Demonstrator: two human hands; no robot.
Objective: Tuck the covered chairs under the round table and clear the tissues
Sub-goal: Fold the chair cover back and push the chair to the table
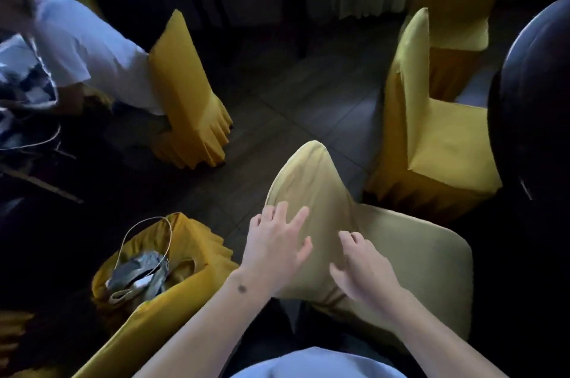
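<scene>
While both hands hover spread and empty, head view: left hand (275,246) touches pale covered chair (311,192) backrest, right hand (364,269) just above it, presumably to push it toward dark round table (536,100). Tissues unseen.

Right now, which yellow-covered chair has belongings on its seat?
The deep-yellow covered chair at lower left: a grey bundle with cord lies on it.

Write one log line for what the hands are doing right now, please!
left hand: open, on pale chair back | right hand: open, over the cover | round table: at right | tissues: not seen
</scene>
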